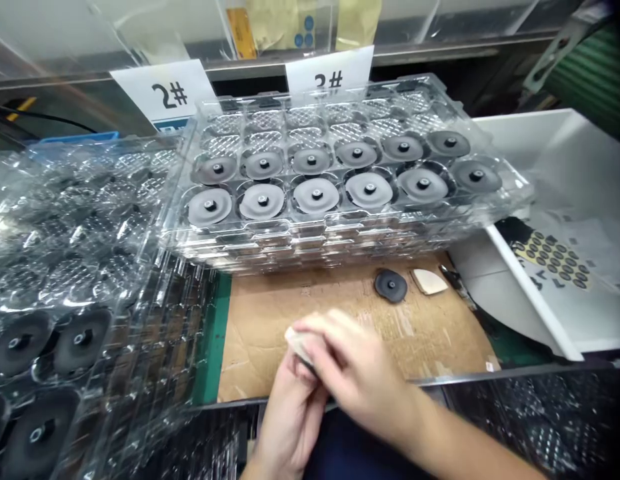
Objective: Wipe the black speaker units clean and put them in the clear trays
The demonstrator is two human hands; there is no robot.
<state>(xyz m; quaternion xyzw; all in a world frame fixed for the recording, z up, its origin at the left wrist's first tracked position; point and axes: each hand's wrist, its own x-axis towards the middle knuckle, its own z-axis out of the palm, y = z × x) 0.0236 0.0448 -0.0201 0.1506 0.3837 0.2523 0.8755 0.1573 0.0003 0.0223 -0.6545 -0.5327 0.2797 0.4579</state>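
Over a sheet of brown cardboard [263, 307], the right hand [347, 360] pinches a white pad [297, 341] in its fingers, while the left hand [295, 413] curls close below it beside a dark edge, its grip too hidden and blurred to tell. Farther back on the cardboard, a black disc [391, 285] with a small central knob lies just left of a white wedge [429, 281]. Behind them stands a stack of clear trays [295, 230], the top one holding two rows of similar discs [315, 200].
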